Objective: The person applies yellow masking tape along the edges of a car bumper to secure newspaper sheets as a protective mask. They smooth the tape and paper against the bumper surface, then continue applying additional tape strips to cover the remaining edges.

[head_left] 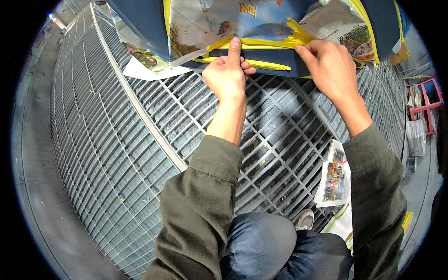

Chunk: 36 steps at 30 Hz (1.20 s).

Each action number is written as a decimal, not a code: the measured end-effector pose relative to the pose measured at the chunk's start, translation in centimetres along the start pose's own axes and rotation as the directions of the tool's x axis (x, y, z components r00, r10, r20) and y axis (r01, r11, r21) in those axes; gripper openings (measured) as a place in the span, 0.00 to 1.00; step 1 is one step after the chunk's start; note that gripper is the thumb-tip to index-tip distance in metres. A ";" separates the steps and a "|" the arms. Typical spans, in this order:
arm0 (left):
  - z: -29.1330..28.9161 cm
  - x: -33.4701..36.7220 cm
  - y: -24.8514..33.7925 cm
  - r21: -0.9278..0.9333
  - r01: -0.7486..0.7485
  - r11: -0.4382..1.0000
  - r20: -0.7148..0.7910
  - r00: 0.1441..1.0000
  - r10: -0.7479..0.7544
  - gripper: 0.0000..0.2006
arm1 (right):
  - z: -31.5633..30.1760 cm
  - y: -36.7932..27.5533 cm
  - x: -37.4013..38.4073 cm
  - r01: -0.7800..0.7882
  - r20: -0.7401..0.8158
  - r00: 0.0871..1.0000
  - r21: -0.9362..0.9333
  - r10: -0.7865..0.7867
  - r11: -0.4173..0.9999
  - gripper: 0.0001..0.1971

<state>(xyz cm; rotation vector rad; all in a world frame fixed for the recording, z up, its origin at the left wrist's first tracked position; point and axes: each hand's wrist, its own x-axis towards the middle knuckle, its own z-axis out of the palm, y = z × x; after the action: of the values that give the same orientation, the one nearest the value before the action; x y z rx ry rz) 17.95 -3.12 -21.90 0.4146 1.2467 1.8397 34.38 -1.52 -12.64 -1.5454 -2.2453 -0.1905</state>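
A dark blue painted panel (144, 23) lies across the top of the view, partly masked with printed newspaper (196, 28) and yellow masking tape (268, 65). My left hand (226, 77) grips the panel's near edge. Its thumb lies extended over the taped strip, while the other fingers curl round beneath. To its right, my right hand (332, 70) is closed, thumb and forefinger pinching the tape along the same edge. Its remaining fingers are bent and partly hidden. Bunched tape stands up from the newspaper near the right fingertips.
Metal floor grating (112, 135) spreads beneath the panel and around my feet. Loose printed sheets (335, 177) lie beside my right forearm. A red frame (427, 100) stands at the far right, close to a bundle of papers (415, 137). My bent knees (261, 242) are at the bottom.
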 end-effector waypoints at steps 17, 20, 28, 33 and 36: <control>4.1 -2.0 -0.4 0.235 -0.056 0.970 0.127 0.992 0.026 0.21 | 0.4 0.7 0.0 0.038 -0.050 0.998 0.008 -0.038 0.999 0.13; 3.9 -1.8 -0.8 0.292 -0.084 0.953 0.115 0.992 0.053 0.22 | 0.5 0.3 0.0 0.024 -0.038 0.999 0.026 -0.023 0.999 0.13; 4.5 -2.0 -0.6 0.287 -0.083 0.954 0.137 0.990 0.045 0.21 | 2.2 1.9 -0.9 -0.408 -0.102 0.803 0.623 0.586 0.667 0.14; 5.3 -2.5 -0.9 0.310 -0.149 0.939 0.205 0.975 0.087 0.20 | 1.7 4.3 -5.8 -0.423 0.109 0.831 0.761 0.546 0.492 0.11; 7.7 -3.8 -1.3 0.388 -0.150 0.909 0.209 0.975 0.072 0.20 | 1.1 4.8 -9.7 -0.490 0.214 0.825 0.732 0.523 0.474 0.10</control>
<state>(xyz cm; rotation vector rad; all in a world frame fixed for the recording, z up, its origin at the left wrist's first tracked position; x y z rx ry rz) 25.94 -1.33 -18.93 0.8852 1.4914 1.5837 41.43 -7.71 -18.12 -1.5533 -1.3683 0.8139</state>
